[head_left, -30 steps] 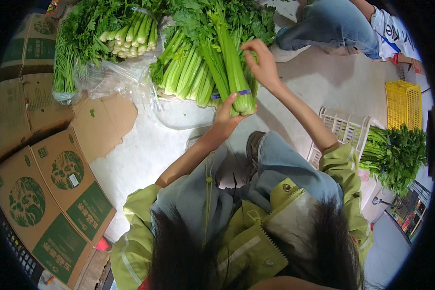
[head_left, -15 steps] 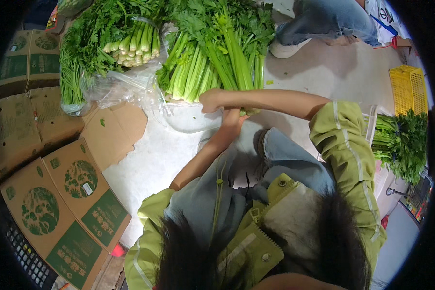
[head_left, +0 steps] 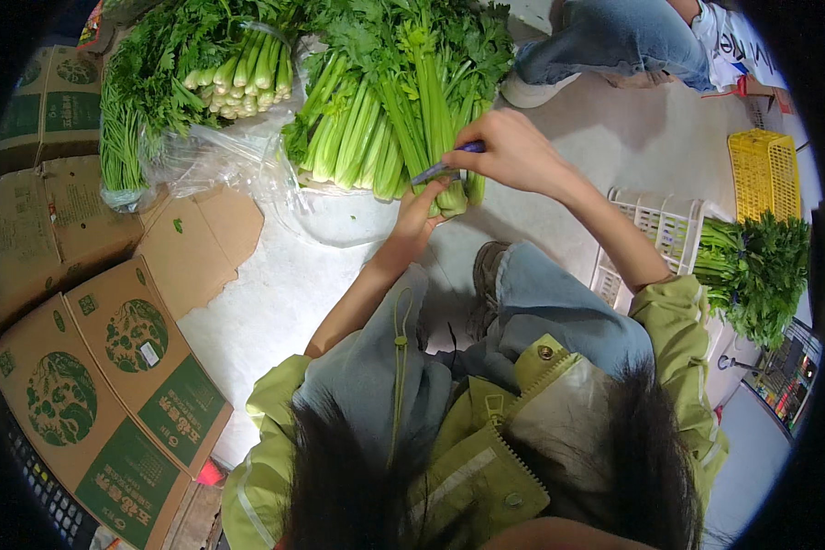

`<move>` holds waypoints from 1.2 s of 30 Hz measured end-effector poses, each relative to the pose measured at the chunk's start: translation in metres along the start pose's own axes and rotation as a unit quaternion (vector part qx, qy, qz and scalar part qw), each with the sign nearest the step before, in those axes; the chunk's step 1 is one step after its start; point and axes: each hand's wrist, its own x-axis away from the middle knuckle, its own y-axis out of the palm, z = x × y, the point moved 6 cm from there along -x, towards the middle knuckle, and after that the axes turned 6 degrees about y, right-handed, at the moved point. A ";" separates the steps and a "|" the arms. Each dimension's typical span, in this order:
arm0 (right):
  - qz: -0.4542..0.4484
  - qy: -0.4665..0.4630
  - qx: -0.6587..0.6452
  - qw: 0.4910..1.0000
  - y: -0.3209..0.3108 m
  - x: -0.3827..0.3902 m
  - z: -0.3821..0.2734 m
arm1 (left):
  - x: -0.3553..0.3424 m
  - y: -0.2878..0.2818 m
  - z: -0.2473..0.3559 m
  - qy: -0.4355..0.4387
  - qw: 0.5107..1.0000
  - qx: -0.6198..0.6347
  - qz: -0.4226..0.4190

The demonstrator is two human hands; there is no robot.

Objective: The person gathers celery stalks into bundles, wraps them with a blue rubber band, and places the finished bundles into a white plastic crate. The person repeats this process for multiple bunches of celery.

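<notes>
My left hand (head_left: 419,209) is closed around the base of a celery bunch (head_left: 440,110), whose pale stalk ends stick out past the fingers toward me. Over those stalks my right hand (head_left: 513,151) pinches a narrow purple strip (head_left: 451,163). The strip runs slantwise across the lower stalks, close to my left thumb; how far it goes around them is hidden. Loose celery stalks (head_left: 350,128) lie beside the bunch on the left, with their leaves pointing away from me.
More cut-end celery (head_left: 247,78) and clear plastic wrap (head_left: 220,165) lie at the far left. Cardboard boxes (head_left: 124,367) line the left side. To the right are a white crate (head_left: 655,229), leafy bundles (head_left: 752,275) and a yellow basket (head_left: 765,174). Another person's knee (head_left: 614,41) is at the far right.
My right hand has uncrossed from over my left wrist and moved up and right, with the purple strip now showing. My left hand has shifted slightly left, still on the bunch.
</notes>
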 end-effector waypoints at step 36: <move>-0.052 -0.069 -0.339 0.937 0.119 -0.013 0.122 | 0.021 -0.001 0.017 -0.041 0.982 0.178 -0.046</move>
